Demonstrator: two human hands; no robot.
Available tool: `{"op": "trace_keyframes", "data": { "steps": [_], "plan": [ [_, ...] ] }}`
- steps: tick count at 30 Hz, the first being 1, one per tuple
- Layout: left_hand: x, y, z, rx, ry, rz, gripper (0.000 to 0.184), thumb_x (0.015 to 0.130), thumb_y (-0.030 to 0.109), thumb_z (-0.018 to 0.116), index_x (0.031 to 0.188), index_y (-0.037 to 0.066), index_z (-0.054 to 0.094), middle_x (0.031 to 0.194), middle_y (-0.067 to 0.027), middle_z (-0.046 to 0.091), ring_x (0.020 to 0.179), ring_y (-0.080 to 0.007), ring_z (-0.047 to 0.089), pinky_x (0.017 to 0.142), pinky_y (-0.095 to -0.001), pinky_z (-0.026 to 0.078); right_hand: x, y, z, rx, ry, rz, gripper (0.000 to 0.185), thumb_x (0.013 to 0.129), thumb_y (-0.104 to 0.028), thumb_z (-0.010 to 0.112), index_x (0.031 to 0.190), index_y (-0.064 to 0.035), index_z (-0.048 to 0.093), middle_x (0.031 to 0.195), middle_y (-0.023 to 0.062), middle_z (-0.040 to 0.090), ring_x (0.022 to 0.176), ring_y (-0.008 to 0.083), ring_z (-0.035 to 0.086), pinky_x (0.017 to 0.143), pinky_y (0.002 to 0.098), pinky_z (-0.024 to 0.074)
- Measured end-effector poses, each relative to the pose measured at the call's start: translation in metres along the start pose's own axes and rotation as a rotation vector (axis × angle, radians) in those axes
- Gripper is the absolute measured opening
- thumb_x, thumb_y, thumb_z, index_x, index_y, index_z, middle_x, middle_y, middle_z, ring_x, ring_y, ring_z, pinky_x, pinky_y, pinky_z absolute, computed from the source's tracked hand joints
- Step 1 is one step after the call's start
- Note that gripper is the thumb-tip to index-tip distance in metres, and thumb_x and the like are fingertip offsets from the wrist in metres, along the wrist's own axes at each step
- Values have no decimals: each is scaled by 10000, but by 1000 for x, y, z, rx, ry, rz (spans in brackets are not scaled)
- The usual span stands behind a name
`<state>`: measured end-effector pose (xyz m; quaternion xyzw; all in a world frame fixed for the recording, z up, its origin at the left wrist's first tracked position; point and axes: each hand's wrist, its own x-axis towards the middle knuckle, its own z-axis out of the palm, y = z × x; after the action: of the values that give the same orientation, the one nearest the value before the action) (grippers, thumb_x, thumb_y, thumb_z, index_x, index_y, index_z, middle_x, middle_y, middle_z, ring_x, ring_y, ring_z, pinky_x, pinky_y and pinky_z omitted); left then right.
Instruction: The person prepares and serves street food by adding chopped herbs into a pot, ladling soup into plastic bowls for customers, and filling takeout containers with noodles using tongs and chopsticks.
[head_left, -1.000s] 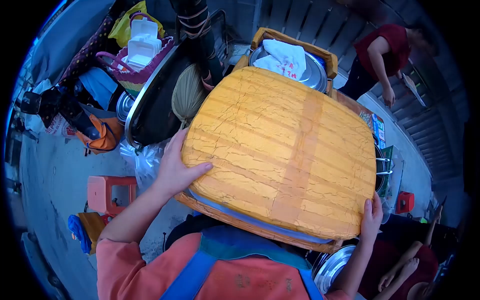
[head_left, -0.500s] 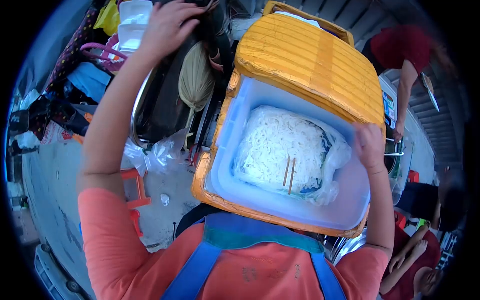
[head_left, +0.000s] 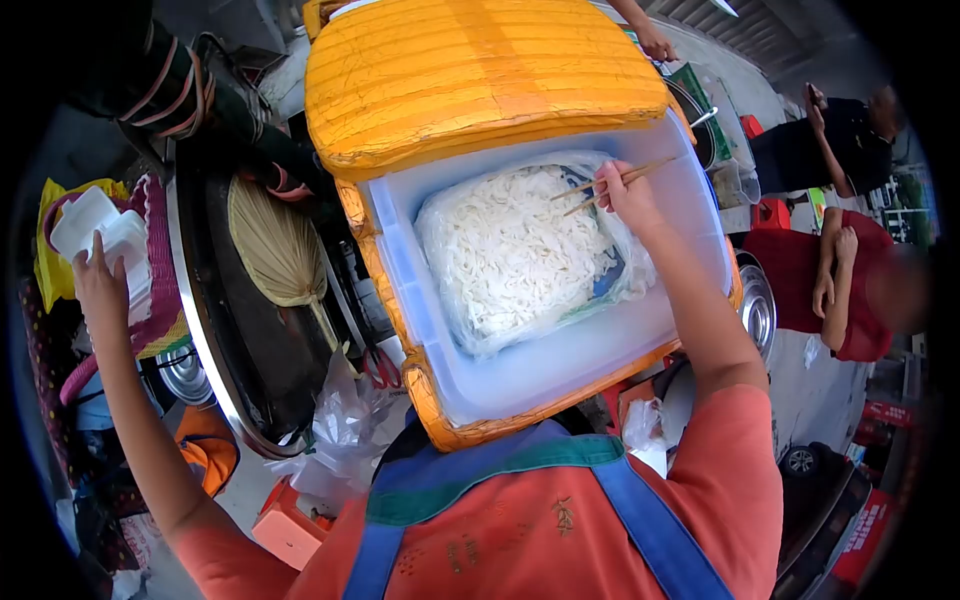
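My right hand (head_left: 628, 192) is closed around a pair of wooden chopsticks (head_left: 645, 170), whose tips point left over the noodles. White flat rice noodles (head_left: 520, 250) lie in a clear plastic bag (head_left: 638, 275) inside a translucent plastic tub (head_left: 480, 395). Far to the left, my left hand (head_left: 100, 285) has its fingers apart, with the fingertips at the lower edge of some white foam takeaway boxes (head_left: 110, 235). A pink woven basket (head_left: 155, 235) is around and beside these boxes.
A yellow taped lid (head_left: 480, 75) covers the tub's far part. A palm-leaf fan (head_left: 275, 240) lies on a dark metal-rimmed griddle-like surface (head_left: 240, 330). Plastic bags (head_left: 345, 420) hang nearby. Red scissors (head_left: 380, 368) are close to the tub. A person in dark red (head_left: 860, 270) stands right.
My right hand has gone from the tub's right rim to the chopsticks and holds them. My left hand has moved to the foam boxes. The view has shifted.
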<state>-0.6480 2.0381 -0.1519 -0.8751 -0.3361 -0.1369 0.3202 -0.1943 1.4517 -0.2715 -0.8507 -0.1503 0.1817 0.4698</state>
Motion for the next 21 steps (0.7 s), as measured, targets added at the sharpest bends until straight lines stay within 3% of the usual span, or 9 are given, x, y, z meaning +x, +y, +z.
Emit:
{"op": "trace_keyframes", "data": {
  "steps": [3,6,7,9,10,12,14,15,21],
  "plan": [
    [-2,35,-52,27,-82,-68,508,817,128,574,1309,150,448,1078,-150,536,930,-301,570,764,-389,485,19,62,-2,-294,3,148,328,913,-303,469,810,-19,596,661,72,598,506,146,572,471,265,471],
    [9,41,-90,172,-306,1,466,818,80,538,1273,172,488,991,-98,569,917,-258,576,705,-381,487,-21,42,28,-25,-50,276,307,913,-266,448,828,-7,591,680,84,604,507,157,585,486,270,507],
    [2,-9,-37,140,-83,147,419,821,61,514,1222,180,531,959,-72,584,920,-239,574,716,-379,470,-29,38,33,83,-179,268,306,914,-253,438,827,0,587,682,90,604,507,160,586,492,279,515],
    [-2,-23,-60,153,-4,202,374,828,67,509,1188,159,549,1005,-56,585,932,-236,570,756,-367,452,-40,7,21,164,-222,305,308,913,-234,423,817,12,581,677,96,602,493,163,581,478,281,514],
    [-4,-27,-78,225,20,190,367,833,78,509,1192,145,543,1032,-41,586,939,-232,569,787,-357,438,-34,2,6,157,-93,300,310,919,-235,416,839,20,573,681,98,594,500,164,579,478,280,512],
    [-16,-63,-93,147,-23,134,372,841,103,508,1209,153,532,1075,-37,580,981,-233,563,810,-346,441,-21,8,-17,147,32,287,313,925,-236,408,861,27,565,685,99,586,507,164,576,478,278,510],
    [-44,-134,-87,264,32,10,359,873,118,504,1230,159,516,1144,-31,569,1029,-229,559,834,-329,454,-8,37,-23,-420,128,393,344,925,-271,421,821,22,571,672,96,595,459,162,565,451,278,503],
    [-62,-146,-96,301,41,-27,356,881,121,503,1235,161,512,1161,-30,566,1041,-228,559,840,-325,457,-11,42,-12,-417,119,385,344,925,-271,421,821,22,571,672,96,595,459,162,565,451,278,503],
    [-164,-118,-215,-3,294,-549,426,865,164,588,1246,28,453,1148,-71,575,965,-179,597,814,-289,501,-22,14,36,210,-125,171,437,930,-371,383,821,2,583,665,137,605,515,181,600,483,303,508]
  ]
}}
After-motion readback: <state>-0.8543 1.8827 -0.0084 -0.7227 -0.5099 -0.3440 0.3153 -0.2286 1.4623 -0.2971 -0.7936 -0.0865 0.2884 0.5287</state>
